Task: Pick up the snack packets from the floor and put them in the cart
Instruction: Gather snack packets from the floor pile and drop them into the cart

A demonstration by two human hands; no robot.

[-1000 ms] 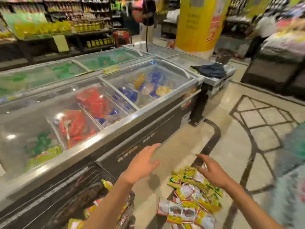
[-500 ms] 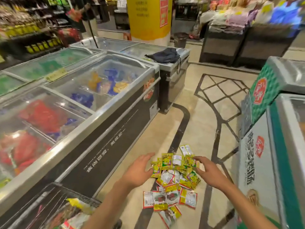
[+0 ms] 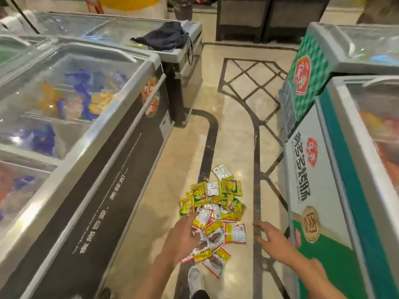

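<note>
In the head view, the left hand (image 3: 183, 236) reached down with fingers spread wide and empty, its fingertips over the near-left edge of the heap of small yellow-and-white foil snack packets (image 3: 213, 214) on the glossy beige tiled floor (image 3: 187, 152). The right hand (image 3: 273, 238) hung open and empty too, off to the right of the heap and apart from it. The step looked like a two-handed scoop — best done by bringing the right hand in until the pile sat between both palms, then pressing inward and low so the slippery packets bunched instead of sliding out. The cart was not in view, so the carry direction could not be told. A white shoe (image 3: 194, 281) stood just behind the left wrist — worth keeping clear of strays.
</note>
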